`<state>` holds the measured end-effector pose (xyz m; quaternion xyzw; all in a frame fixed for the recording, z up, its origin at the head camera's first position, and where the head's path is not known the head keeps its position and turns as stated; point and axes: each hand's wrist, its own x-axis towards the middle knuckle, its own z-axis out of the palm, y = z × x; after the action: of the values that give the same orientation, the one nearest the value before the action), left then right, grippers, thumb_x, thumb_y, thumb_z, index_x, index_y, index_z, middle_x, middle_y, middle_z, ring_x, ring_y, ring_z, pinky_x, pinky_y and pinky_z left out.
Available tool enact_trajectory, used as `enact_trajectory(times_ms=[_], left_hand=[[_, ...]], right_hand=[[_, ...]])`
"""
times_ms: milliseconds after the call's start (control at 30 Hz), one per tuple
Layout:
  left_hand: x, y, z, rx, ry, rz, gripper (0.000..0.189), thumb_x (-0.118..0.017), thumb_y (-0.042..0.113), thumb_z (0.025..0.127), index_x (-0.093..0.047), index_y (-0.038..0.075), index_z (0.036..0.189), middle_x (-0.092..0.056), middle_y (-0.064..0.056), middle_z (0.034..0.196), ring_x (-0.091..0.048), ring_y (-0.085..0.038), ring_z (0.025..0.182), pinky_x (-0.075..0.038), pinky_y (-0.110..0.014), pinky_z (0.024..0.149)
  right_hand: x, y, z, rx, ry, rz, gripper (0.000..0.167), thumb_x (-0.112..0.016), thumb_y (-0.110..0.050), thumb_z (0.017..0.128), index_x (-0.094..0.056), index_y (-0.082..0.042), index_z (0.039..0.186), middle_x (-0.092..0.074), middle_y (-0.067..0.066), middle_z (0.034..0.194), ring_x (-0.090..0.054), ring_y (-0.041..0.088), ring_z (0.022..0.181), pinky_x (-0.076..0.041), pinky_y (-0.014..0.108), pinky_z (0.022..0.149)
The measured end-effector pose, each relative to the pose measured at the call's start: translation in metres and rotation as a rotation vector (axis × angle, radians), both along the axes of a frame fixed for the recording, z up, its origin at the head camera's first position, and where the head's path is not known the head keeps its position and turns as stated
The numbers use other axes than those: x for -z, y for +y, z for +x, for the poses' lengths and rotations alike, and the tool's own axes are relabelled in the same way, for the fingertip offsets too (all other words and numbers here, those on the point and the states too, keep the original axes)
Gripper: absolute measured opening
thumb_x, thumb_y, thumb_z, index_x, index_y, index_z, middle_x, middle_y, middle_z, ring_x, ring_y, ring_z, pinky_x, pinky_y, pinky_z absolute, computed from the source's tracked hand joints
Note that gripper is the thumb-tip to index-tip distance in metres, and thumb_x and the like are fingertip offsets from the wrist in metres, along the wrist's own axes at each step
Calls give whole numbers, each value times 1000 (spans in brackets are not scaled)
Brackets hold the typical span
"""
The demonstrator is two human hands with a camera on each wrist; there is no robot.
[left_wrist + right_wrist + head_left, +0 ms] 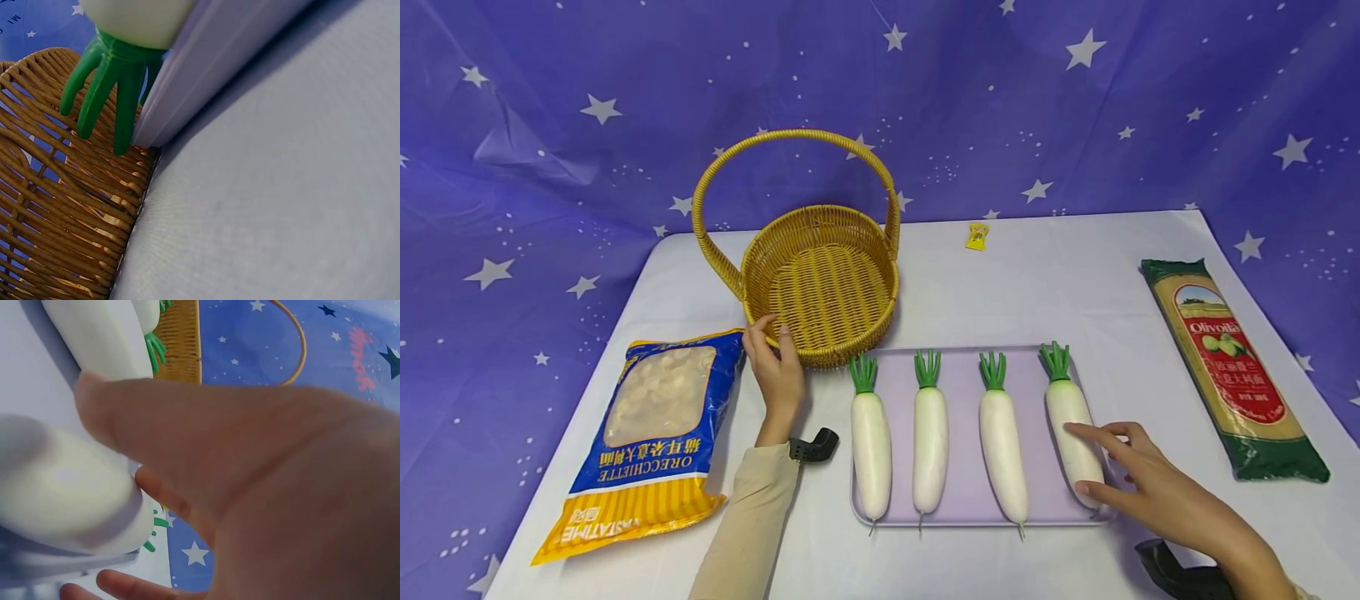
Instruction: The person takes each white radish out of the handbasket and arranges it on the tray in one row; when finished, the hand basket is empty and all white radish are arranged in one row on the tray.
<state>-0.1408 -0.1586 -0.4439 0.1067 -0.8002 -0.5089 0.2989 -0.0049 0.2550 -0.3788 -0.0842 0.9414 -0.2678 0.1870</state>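
My left hand (777, 372) holds the near left rim of a round wicker basket (880, 329) with a tall arched handle. The left wrist view shows the basket's woven side (75, 212) close up, but no hand. Several white radishes (931, 450) with green tops lie side by side on a pale purple tray (961, 492). Over the rightmost radish (1070, 406) is my right hand (1157, 483), index finger and thumb extended across its lower half. In the right wrist view, the thumb stands spread apart from the other fingers beside that radish (69, 494).
A blue and yellow bag of orecchiette (647, 442) lies left of my left arm. At the right edge lies a green-ended pack of pasta (1232, 367). A small yellow wrapped candy (977, 236) sits near the back edge of the white table (1060, 275).
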Motion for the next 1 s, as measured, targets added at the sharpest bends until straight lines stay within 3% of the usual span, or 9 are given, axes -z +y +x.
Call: enact_trajectory(times_ms=[400,800,1000], left_hand=[[0,0,-1,-5,-5,-5,32,-43,27,92,-46,9,118,-37,-14,127,-34,-25,126,-26,-45,103],[2,1,-3,-2,18,-3,32,-43,26,92,-47,6,117,-38,-15,125,-38,-26,122,-29,-45,100],[0,0,-3,-9,20,-8,33,-43,25,91,-47,4,116,-39,-16,124,-38,-28,121,-29,-45,99]], right_hand=[[2,-8,3,-7,54,37,67,-64,-51,74,-40,-30,133,-34,24,130,-42,47,111,-42,63,67],[-2,-10,4,-19,123,40,64,-63,-51,75,-41,-32,132,-34,24,131,-35,43,115,-39,66,72],[-5,-17,1,0,236,9,62,-65,-42,78,-41,-28,133,-37,19,133,-37,42,118,-37,65,78]])
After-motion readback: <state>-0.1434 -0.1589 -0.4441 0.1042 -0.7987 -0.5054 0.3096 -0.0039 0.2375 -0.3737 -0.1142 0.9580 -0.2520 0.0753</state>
